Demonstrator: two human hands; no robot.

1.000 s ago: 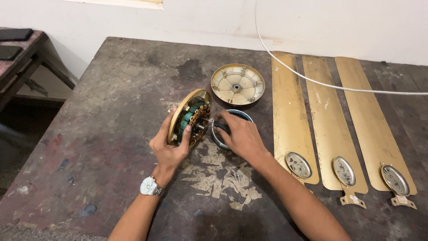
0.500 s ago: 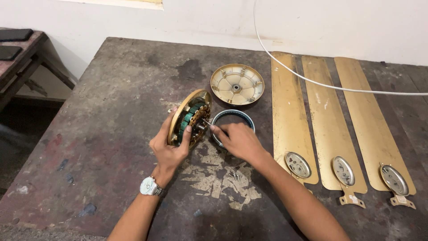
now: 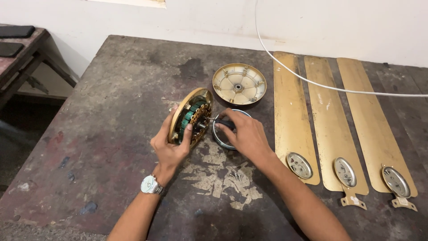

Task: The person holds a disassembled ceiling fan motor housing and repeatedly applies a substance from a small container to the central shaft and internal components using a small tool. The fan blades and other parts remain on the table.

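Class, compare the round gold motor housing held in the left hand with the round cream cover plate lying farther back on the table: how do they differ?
The gold motor housing stands tilted on its edge, gripped by the left hand; the cream cover plate lies flat and untouched on the dark worn table. The housing is filled with copper and green windings; the plate is an empty ribbed shell. Both are round, with a central hole or shaft.
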